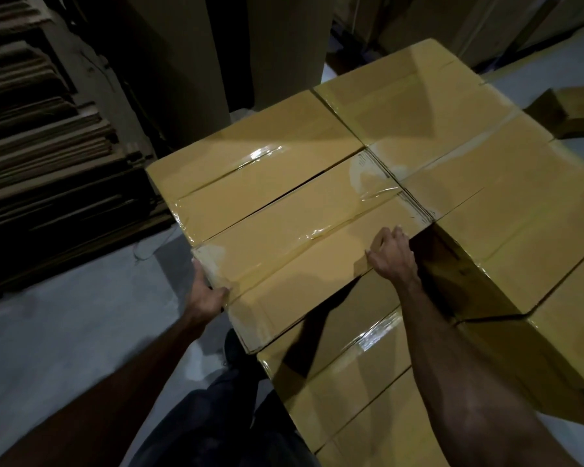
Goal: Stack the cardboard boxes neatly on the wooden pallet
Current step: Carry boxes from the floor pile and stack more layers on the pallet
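A taped brown cardboard box (304, 247) lies on the top layer of the stack, its near corner jutting past the lower box (351, 375) beneath it. My left hand (204, 294) grips its near-left corner, thumb on top. My right hand (393, 252) rests on its near-right edge, with the fingers on the top face. A second top box (250, 156) touches it on the far side, and more boxes (429, 106) fill the far right. The pallet is hidden under the stack.
Flattened cardboard sheets (48, 146) are piled at the left. Tall cartons (284, 45) stand behind the stack, and a small box (573, 109) lies on the grey floor at the right. My leg and shoe (233, 348) are close to the stack's near corner.
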Demonstrator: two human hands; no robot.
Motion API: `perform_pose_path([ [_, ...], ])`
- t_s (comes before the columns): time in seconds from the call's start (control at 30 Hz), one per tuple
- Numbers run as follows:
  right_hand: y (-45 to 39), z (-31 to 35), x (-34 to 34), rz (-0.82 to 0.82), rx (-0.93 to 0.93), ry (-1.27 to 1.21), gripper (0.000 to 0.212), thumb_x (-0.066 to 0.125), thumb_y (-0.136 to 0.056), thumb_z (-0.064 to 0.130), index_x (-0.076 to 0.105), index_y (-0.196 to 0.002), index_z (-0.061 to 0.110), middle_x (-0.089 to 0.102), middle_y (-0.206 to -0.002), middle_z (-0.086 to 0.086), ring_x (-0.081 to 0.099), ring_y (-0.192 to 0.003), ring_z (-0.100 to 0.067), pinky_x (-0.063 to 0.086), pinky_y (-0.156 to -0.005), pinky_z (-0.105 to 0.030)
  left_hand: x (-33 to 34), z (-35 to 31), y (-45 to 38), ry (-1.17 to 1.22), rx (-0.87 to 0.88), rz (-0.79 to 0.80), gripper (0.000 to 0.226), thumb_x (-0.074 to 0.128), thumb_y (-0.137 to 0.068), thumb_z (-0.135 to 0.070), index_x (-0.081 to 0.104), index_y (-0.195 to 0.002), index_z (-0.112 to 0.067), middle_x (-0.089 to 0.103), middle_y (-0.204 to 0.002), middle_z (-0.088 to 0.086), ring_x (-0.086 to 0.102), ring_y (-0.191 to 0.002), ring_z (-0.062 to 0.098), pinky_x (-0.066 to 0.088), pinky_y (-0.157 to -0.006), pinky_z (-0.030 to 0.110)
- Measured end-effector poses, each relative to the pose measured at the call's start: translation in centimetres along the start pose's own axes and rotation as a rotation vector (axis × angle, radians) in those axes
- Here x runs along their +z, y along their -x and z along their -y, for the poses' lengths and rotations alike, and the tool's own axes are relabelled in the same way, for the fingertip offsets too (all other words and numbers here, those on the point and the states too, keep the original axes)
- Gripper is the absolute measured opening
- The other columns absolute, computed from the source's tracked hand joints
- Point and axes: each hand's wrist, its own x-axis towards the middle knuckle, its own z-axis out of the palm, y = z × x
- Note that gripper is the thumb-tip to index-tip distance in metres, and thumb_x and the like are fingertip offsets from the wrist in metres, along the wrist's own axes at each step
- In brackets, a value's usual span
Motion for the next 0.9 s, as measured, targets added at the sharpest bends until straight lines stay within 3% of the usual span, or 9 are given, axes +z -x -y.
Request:
perform_pose_path([
  [0.07, 0.6, 0.3, -0.2, -0.026, -0.011, 0.015, 0.066, 0.069, -0.096, 0.040, 0.042, -0.146, 0.007, 0.032, -0.159, -0.021, 0.035, -0.145, -0.040, 0.043, -0.110, -0.063, -0.2, 0.1, 0.2, -0.014, 0.027, 0.005, 0.098, 0.073, -0.095, -0.012, 0.007, -0.162, -0.040, 0.053, -0.135, 0.006, 0.060, -0.119, 0.034, 0.063, -0.082, 0.051],
  [0.17, 2.3, 0.8, 0.3, -0.058, -0.021, 0.015, 0.068, 0.068, -0.096, 0.039, 0.039, -0.150, 0.008, 0.033, -0.160, -0.019, 0.035, -0.145, -0.038, 0.042, -0.111, -0.060, -0.9, 0.0, 0.2, -0.073, 0.039, 0.001, 0.102, 0.077, -0.078, -0.037, 0.012, -0.156, -0.047, 0.054, -0.137, 0.005, 0.060, -0.121, 0.037, 0.058, -0.091, 0.065],
  [0.27, 4.6, 1.8, 1.6, -0.040, -0.049, 0.028, 0.068, 0.066, -0.095, 0.039, 0.037, -0.150, 0.012, 0.029, -0.164, -0.018, 0.031, -0.148, -0.039, 0.041, -0.112, -0.063, -1.0, -0.1, 0.3, -0.194, 0.094, 0.003, 0.108, 0.071, -0.068, -0.054, 0.018, -0.159, -0.030, 0.052, -0.146, 0.012, 0.053, -0.132, 0.041, 0.050, -0.104, 0.064],
  [0.4, 7.6, 3.9, 3.1, -0.009, -0.093, 0.036, 0.068, 0.063, -0.097, 0.036, 0.036, -0.153, 0.010, 0.025, -0.167, -0.020, 0.027, -0.151, -0.042, 0.037, -0.116, -0.061, -1.6, -0.2, 0.5, -0.681, 0.320, -0.050, 0.098, 0.067, -0.087, -0.038, 0.014, -0.162, -0.003, 0.024, -0.162, 0.035, 0.026, -0.149, 0.054, 0.035, -0.116, 0.065],
  [0.57, 10.6, 5.8, 5.4, -0.029, -0.129, 0.003, 0.068, 0.066, -0.096, 0.036, 0.039, -0.152, 0.008, 0.026, -0.166, -0.024, 0.027, -0.152, -0.045, 0.038, -0.114, -0.060, -1.5, -2.2, -0.6, -1.152, 0.491, 0.006, 0.089, 0.052, -0.101, -0.051, 0.007, -0.167, -0.011, 0.006, -0.173, 0.021, 0.010, -0.159, 0.042, 0.021, -0.123, 0.064],
  [0.77, 11.1, 6.2, 7.1, -0.028, -0.053, -0.016, 0.073, 0.066, -0.096, 0.042, 0.038, -0.152, 0.003, 0.020, -0.163, -0.038, 0.021, -0.152, -0.053, 0.018, -0.126, -0.061, -0.3, -4.0, -5.1, -1.280, 0.534, 0.105, 0.085, 0.020, -0.106, -0.066, -0.013, -0.166, -0.015, -0.020, -0.173, 0.011, -0.012, -0.161, 0.031, 0.002, -0.128, 0.064],
  [0.9, 11.1, 6.7, 7.1, 0.003, 0.029, -0.086, 0.083, 0.064, -0.099, 0.044, 0.024, -0.161, 0.006, 0.006, -0.169, -0.033, 0.013, -0.156, -0.051, 0.029, -0.121, -0.060, 1.0, -4.4, -6.5, -1.255, 0.557, 0.094, 0.084, 0.016, -0.108, -0.063, -0.014, -0.166, -0.011, -0.023, -0.172, 0.011, -0.016, -0.161, 0.031, 0.003, -0.128, 0.064],
])
